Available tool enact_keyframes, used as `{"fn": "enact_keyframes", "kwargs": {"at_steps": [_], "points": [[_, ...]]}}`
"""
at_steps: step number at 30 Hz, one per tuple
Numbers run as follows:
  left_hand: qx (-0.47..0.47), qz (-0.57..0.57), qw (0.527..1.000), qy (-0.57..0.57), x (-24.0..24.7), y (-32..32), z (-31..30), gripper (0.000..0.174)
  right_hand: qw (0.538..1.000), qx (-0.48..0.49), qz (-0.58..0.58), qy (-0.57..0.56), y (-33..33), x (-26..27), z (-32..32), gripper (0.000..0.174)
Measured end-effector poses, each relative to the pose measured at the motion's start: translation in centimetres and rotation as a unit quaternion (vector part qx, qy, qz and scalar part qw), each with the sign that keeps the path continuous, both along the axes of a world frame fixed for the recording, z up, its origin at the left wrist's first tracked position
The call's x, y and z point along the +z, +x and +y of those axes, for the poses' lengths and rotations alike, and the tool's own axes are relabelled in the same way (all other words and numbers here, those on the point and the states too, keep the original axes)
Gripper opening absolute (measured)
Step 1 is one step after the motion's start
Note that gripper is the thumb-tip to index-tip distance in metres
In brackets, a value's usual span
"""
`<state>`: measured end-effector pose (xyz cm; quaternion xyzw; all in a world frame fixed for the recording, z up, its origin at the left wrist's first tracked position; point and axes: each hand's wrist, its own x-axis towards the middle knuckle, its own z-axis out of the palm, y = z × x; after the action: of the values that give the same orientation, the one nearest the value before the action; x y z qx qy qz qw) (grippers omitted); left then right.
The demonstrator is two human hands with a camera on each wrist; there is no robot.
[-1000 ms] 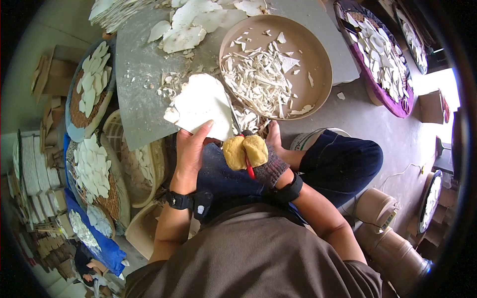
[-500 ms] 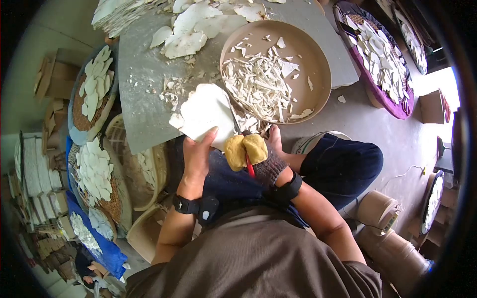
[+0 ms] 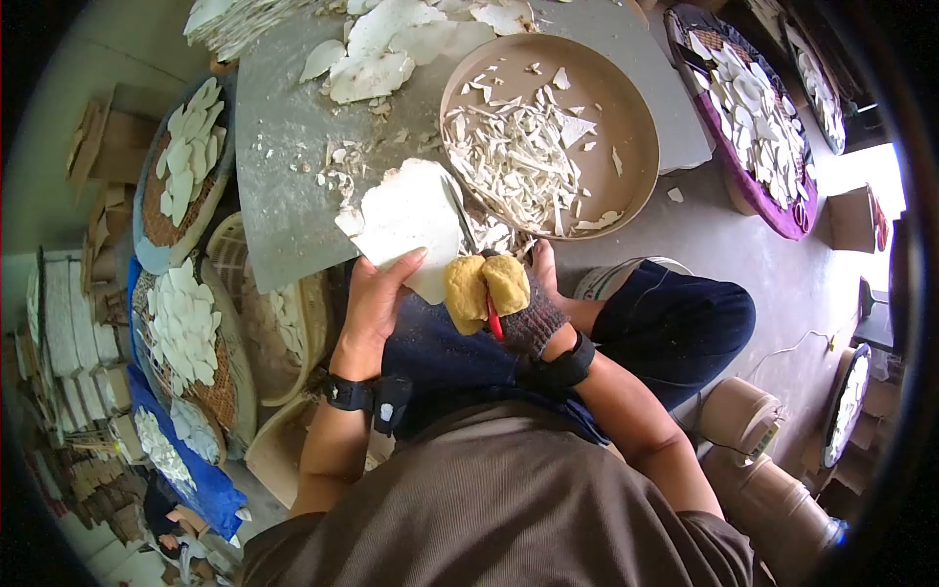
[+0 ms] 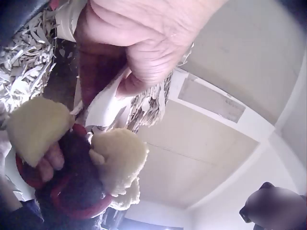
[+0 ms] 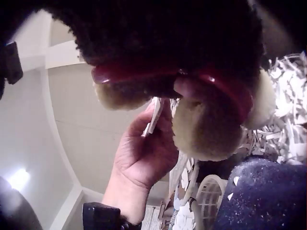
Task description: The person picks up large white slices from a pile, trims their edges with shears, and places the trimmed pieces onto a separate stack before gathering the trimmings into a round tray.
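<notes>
In the head view, my left hand holds a pale, uneven-edged flat sheet by its near edge, thumb on top and fingers underneath. The right hand wears a dark knitted glove and grips red-handled scissors, with fingers through the loops. Lumps of yellow foam pad the handles. The dark blade lies along the sheet's right edge. The left wrist view shows the thumb bent against the sheet, with the red handle below. Bare fingertips show beside the foam.
A round brown tray of pale offcuts sits on the grey table, overhanging its near edge. Larger sheets lie farther back. Loaded baskets stand at left, and a purple-edged one at right. A bucket is behind the right knee.
The pale sheet has turned slightly and its near corner has come closer to my body. Both hands keep their holds, the scissors staying at the sheet's right edge.
</notes>
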<state>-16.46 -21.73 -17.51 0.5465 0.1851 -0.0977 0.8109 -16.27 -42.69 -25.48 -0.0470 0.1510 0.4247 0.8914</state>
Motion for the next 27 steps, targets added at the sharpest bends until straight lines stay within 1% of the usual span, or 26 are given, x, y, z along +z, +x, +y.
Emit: {"fn": "enact_keyframes", "kwargs": {"at_steps": [2,5,8,11,13,14,17,18,19,21,24,27], "points": [[-0.009,0.001,1.0,-0.003,0.0,0.0,0.5,0.04,1.0,-0.002,-0.009,-0.005,-0.2,-0.6,0.0,0.094],[-0.018,-0.001,1.0,-0.016,-0.1,0.0,0.7,0.04,0.998,-0.023,0.037,-0.039,-0.1,-1.6,-0.1,0.093],[-0.033,0.013,0.999,-0.023,-0.7,-0.6,1.0,0.041,0.999,-0.038,0.008,0.027,0.3,-1.2,0.4,0.092],[-0.049,0.03,0.998,-0.02,-0.9,-0.7,1.7,0.041,0.998,-0.026,0.064,-0.005,0.2,-1.0,-0.1,0.102],[-0.061,0.044,0.997,-0.024,0.0,-0.4,2.1,0.041,0.997,-0.023,0.069,-0.03,0.1,-0.4,0.1,0.102],[-0.056,0.03,0.998,-0.021,0.3,-0.3,2.1,0.041,0.996,-0.018,0.071,-0.041,0.1,-0.2,0.3,0.102],[-0.101,0.041,0.994,0.007,1.0,0.1,3.2,0.041,0.994,-0.036,0.098,-0.03,-0.1,-1.1,0.5,0.094],[-0.114,0.028,0.993,0.017,1.2,0.1,3.2,0.04,0.997,-0.041,0.071,-0.01,0.1,-1.2,0.7,0.094],[-0.129,0.03,0.991,0.021,1.4,0.2,3.4,0.04,0.995,-0.067,0.08,-0.003,0.2,-1.3,1.1,0.092],[-0.161,0.034,0.986,0.026,2.0,0.2,3.7,0.04,0.994,-0.069,0.064,0.056,0.1,-1.0,0.9,0.089],[-0.173,0.045,0.984,0.021,2.2,0.5,3.8,0.048,0.994,-0.066,0.069,0.059,0.2,-1.5,0.6,0.086],[-0.076,-0.037,0.996,0.034,1.2,0.6,3.5,0.057,0.995,-0.061,0.074,0.015,0.2,-1.6,0.5,0.085]]}}
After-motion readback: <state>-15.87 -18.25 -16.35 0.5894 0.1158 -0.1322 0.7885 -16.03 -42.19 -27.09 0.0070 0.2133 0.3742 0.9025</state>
